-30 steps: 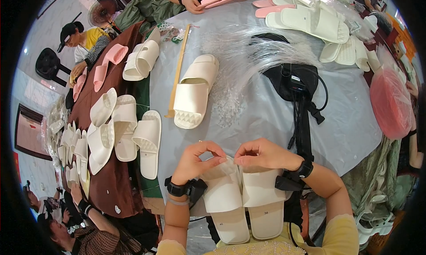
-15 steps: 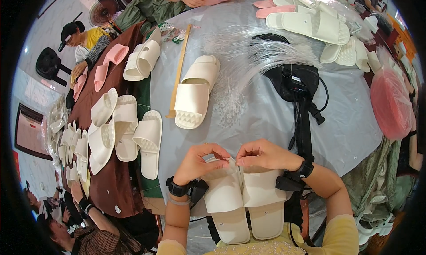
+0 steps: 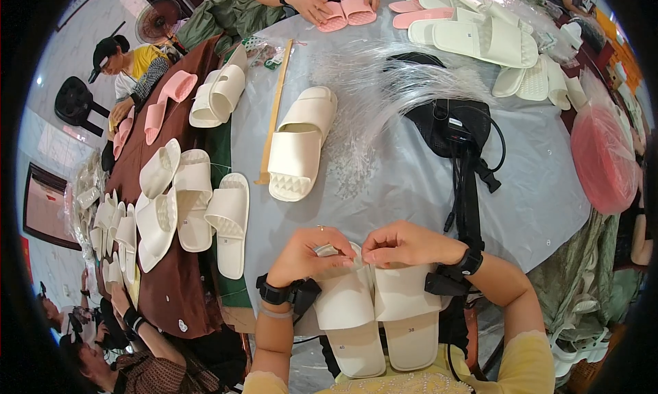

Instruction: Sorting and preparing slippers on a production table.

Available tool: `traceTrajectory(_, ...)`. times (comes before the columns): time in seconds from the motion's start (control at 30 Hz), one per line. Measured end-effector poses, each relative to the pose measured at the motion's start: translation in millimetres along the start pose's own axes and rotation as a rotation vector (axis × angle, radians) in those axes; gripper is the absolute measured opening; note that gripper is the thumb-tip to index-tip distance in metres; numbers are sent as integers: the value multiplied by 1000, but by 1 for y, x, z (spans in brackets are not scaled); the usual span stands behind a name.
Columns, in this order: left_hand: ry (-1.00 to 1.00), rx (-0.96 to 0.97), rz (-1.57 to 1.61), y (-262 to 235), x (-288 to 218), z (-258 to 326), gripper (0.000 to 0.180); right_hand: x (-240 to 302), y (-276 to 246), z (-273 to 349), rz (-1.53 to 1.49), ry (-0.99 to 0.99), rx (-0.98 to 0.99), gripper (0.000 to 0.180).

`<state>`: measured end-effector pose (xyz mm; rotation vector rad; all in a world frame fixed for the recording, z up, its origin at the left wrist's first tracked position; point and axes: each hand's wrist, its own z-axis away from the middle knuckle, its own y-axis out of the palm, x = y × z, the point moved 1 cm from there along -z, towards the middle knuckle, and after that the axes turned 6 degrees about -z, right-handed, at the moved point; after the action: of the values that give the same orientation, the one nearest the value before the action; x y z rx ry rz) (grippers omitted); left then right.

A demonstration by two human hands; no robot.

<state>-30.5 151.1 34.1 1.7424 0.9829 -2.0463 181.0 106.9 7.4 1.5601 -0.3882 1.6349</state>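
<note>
Both hands pinch at the toe ends of a pair of white slippers at the near table edge

The left hand (image 3: 306, 255) and right hand (image 3: 402, 244) are closed, fingertips meeting over the upper edge of the white slipper pair (image 3: 375, 310), which lies side by side, soles toward the person. Farther off on the clear plastic sheet (image 3: 534, 188) lies a single cream slipper (image 3: 300, 144), a wooden stick (image 3: 275, 112) just left of it, a black pouch with cables (image 3: 454, 127) to the right
</note>
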Motion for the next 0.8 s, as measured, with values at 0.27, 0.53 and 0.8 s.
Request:
traceTrajectory(0.27, 37, -16, -42, -1, -1, 1, 16, 13, 1, 3, -118, 174, 77, 26)
traceTrajectory(0.53, 27, 68, -26, 0, -6, 1, 14, 8, 3, 3, -94, 179, 86, 27)
traceTrajectory(0.8, 32, 4, -33, 1, -4, 1, 15, 2, 2, 2, -62, 88, -10, 18)
